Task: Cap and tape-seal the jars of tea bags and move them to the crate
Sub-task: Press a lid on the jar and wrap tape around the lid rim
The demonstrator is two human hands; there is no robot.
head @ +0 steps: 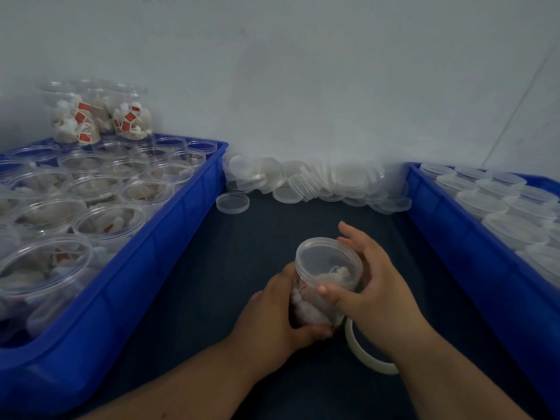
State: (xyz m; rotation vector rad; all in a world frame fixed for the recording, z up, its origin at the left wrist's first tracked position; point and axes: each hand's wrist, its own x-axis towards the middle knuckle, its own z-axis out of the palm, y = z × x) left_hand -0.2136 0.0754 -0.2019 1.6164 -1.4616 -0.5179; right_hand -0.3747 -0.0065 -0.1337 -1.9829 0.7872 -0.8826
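A: From the head view, which step is the person doing?

B: Capping, it seems. The left hand (281, 310) is gripping the body of the jar (315, 310), tilted between both hands, while the right hand (372, 283) is curling thumb and fingers round the lid (328, 259) sitting on its mouth. Tea bags are showing inside.

A: And next?

B: Probably seating the lid fully, then reaching for the tape roll (363, 356) lying just under the right wrist.

A: The containers?

B: Left of the left hand, a blue crate (181, 237) is holding open jars of tea bags. Right of the right hand, another crate (454, 253) is holding lidded jars; whether they are taped is too blurred to tell. Beyond the hands, spare lids (318, 183) are lying in a heap.
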